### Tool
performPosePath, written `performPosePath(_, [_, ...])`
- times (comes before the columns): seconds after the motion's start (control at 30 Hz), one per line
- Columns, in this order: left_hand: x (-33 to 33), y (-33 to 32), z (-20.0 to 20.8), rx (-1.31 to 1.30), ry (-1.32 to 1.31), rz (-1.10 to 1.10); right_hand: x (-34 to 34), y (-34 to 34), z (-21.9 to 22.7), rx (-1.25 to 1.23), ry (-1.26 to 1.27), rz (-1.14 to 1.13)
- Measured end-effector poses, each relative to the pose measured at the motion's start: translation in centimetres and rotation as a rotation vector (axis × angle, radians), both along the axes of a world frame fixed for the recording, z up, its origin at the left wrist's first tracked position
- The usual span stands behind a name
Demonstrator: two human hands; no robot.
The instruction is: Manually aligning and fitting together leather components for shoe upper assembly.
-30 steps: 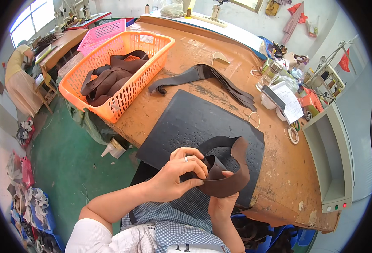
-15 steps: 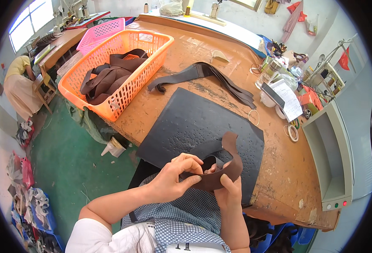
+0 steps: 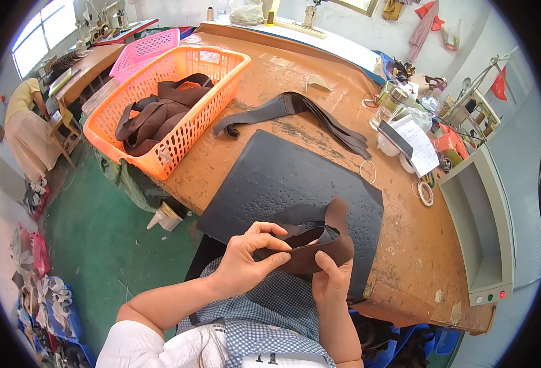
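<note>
Between my two hands is a curved dark brown strip (image 3: pixel 310 259), looking like leather or fabric, with a darker inner side. My left hand (image 3: pixel 252 253) pinches its upper edge between thumb and fingertips. With the thumb in front and the fingers hidden behind, my right hand (image 3: pixel 333 276) grips the strip farther right. One end of it curls upward past my right hand. Beneath lies a black pitted mat (image 3: pixel 264 178) at the table's near edge. A bundle of dark strips (image 3: pixel 307 105) rests on the table beyond the mat.
An orange basket (image 3: pixel 178 144) of brown strips stands at the left of the brown table (image 3: pixel 270 67), a pink basket (image 3: pixel 144 52) behind it. To the right are a paper sheet (image 3: pixel 416 144), a tape roll (image 3: pixel 425 194) and a grey metal housing (image 3: pixel 482 227). Another person (image 3: pixel 31 129) bends at far left.
The strip's raised end has shifted slightly down and its loop has opened wider. My left fingers have moved a little along the edge; both hands keep their hold.
</note>
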State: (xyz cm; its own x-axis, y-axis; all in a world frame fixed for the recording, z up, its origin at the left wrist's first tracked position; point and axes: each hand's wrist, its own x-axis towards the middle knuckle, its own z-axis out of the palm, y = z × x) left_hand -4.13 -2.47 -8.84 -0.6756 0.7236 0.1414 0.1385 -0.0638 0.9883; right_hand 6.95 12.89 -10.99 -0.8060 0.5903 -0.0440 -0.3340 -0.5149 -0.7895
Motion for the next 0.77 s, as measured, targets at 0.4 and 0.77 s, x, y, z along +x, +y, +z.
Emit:
performPosePath(0.4, [-0.6,-0.5,-0.8,0.012,-0.032,-0.034,0.2,-0.8,-0.1,0.137,-0.059,-0.107])
performPosePath(0.77, [0.3,-1.1,0.2,-0.137,0.178,-0.005,0.0,-2.0,0.3,-0.01,-0.032,0.049])
